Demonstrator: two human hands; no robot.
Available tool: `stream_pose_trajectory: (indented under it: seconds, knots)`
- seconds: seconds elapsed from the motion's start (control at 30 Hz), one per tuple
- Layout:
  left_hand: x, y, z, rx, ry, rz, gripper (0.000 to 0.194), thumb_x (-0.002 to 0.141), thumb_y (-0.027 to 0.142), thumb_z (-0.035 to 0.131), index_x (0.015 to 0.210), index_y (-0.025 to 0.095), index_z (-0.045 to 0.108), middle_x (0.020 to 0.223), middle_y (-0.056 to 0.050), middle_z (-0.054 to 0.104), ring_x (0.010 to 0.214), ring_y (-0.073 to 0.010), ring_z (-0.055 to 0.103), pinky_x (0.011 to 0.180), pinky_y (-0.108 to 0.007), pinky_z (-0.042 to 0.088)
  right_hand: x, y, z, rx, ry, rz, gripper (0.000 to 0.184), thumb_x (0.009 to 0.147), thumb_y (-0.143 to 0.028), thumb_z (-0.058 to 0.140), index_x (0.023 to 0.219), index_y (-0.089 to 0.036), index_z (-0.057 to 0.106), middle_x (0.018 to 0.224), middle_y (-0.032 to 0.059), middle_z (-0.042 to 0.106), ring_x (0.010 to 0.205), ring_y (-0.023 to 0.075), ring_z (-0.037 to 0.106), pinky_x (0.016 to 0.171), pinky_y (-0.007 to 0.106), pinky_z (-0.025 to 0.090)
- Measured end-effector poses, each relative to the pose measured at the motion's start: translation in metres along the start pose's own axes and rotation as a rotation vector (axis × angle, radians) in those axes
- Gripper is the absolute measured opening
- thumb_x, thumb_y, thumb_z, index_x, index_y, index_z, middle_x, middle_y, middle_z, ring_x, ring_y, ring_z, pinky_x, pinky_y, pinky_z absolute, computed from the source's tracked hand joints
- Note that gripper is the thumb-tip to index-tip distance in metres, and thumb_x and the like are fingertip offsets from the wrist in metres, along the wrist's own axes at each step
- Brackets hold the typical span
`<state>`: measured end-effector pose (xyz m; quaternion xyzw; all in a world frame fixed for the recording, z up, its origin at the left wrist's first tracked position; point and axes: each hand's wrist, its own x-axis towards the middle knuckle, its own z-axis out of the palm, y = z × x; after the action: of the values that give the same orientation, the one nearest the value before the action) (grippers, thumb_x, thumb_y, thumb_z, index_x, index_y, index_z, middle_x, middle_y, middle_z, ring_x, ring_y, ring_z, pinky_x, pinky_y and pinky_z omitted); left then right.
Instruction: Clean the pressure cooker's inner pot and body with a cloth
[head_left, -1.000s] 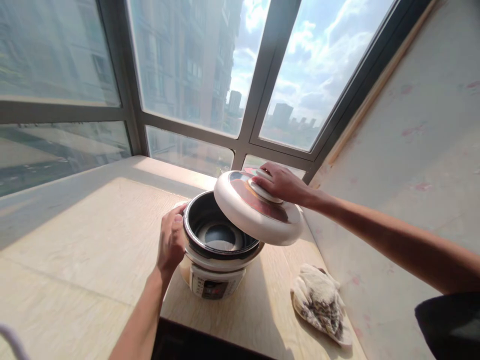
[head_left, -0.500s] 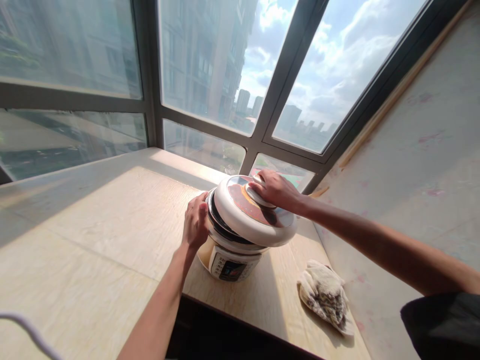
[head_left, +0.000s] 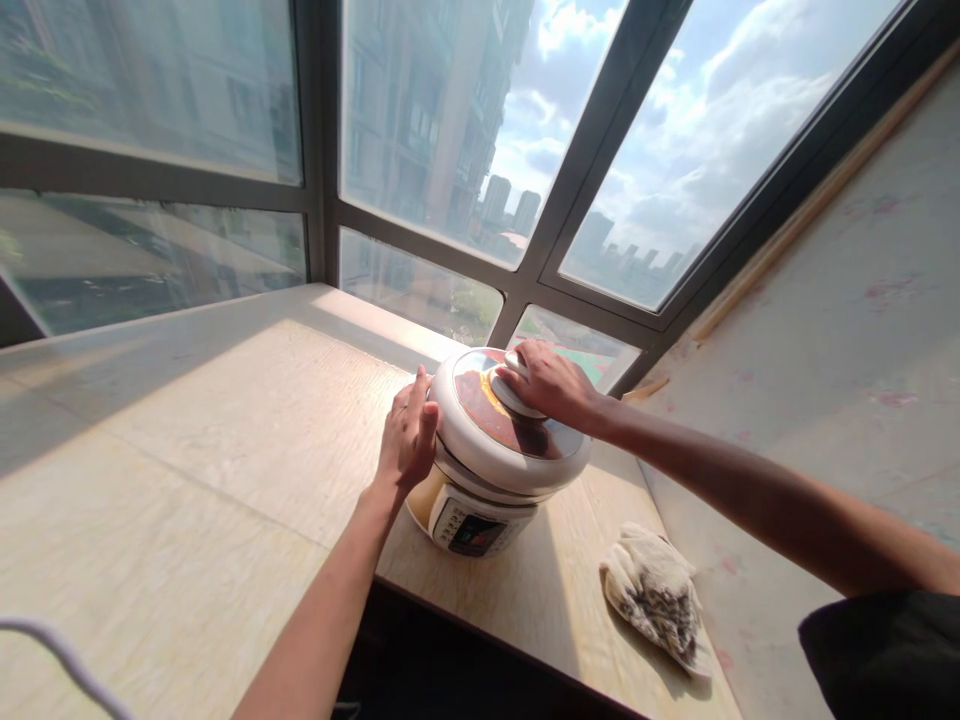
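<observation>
An electric pressure cooker (head_left: pixel 480 525) with a dark display panel stands near the front edge of the sill. Its round white lid (head_left: pixel 510 465), with a shiny reddish reflective top, sits over the pot, a thin dark gap showing at the left of the rim. My right hand (head_left: pixel 551 382) is closed around the lid's white handle (head_left: pixel 514 392) on top. Against the left side of the cooker, my left hand (head_left: pixel 409 430) lies with its fingers stretched up along the rim.
A stained, crumpled cloth (head_left: pixel 656 595) lies to the right by the papered wall (head_left: pixel 825 420). Window frames (head_left: pixel 322 230) close off the back of the marble-look sill (head_left: pixel 187 440). A pale cable (head_left: pixel 64 655) runs in at the lower left.
The lid's left side has come down onto the pot, narrowing the dark gap. My left hand has shifted from gripping the rim to lying along the side, fingers up.
</observation>
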<state>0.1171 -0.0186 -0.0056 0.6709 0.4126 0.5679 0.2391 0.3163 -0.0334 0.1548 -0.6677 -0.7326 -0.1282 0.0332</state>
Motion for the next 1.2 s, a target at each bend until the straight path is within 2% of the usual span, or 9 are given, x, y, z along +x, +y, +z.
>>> stream_pose_trajectory:
  seconds: [0.17,0.5,0.67,0.87,1.0,1.2]
  knots:
    - [-0.001,-0.001,0.002,0.065,0.033,0.041,0.102,0.096,0.081,0.01,0.163,0.007,0.033,0.154,-0.026,0.052,0.145,-0.0371,0.046,0.12,-0.062,0.036,0.002,-0.005,0.005,-0.012,0.004,-0.032,0.037,0.106,-0.05,0.048,0.124,-0.019,0.059,0.128,0.0131,0.068,0.113,0.0301,0.066,0.08,0.034,0.049]
    - [-0.004,0.003,0.0,0.113,0.028,0.014,0.097,0.098,0.077,0.012,0.162,0.007,0.035,0.157,-0.026,0.048,0.149,-0.0367,0.041,0.123,-0.062,0.032,0.001,-0.011,0.01,-0.021,-0.006,-0.019,0.04,0.106,-0.054,0.047,0.123,-0.02,0.059,0.124,0.0141,0.067,0.105,0.0309,0.068,0.08,0.036,0.05]
    - [-0.004,0.006,-0.002,0.145,-0.001,0.023,0.097,0.099,0.075,0.008,0.158,0.007,0.044,0.155,-0.025,0.051,0.149,-0.0371,0.041,0.124,-0.062,0.032,0.003,-0.017,0.006,-0.014,-0.047,-0.006,0.042,0.106,-0.052,0.047,0.128,-0.018,0.058,0.128,0.0157,0.066,0.11,0.0319,0.068,0.084,0.038,0.051]
    - [-0.003,0.006,-0.002,0.17,0.061,0.017,0.083,0.102,0.069,0.02,0.148,0.01,0.056,0.147,-0.022,0.059,0.143,-0.0346,0.048,0.124,-0.057,0.034,0.011,-0.014,0.002,-0.029,-0.126,-0.077,0.047,0.106,-0.052,0.046,0.13,-0.012,0.057,0.125,0.0203,0.067,0.112,0.0337,0.067,0.089,0.041,0.051]
    - [-0.002,0.006,-0.002,0.179,0.064,0.02,0.086,0.101,0.071,0.019,0.146,0.008,0.058,0.146,-0.023,0.059,0.141,-0.0342,0.05,0.123,-0.055,0.036,0.015,-0.006,0.007,-0.008,-0.094,-0.146,0.044,0.106,-0.05,0.048,0.125,-0.012,0.06,0.122,0.019,0.068,0.112,0.0322,0.065,0.088,0.039,0.05]
    - [-0.003,0.007,-0.002,0.143,0.079,-0.025,0.089,0.098,0.077,0.017,0.147,0.015,0.059,0.149,-0.018,0.058,0.144,-0.0333,0.047,0.125,-0.052,0.033,0.01,0.005,0.016,0.087,0.019,-0.194,0.038,0.103,-0.051,0.053,0.119,-0.018,0.065,0.119,0.0119,0.068,0.106,0.0271,0.064,0.082,0.033,0.046]
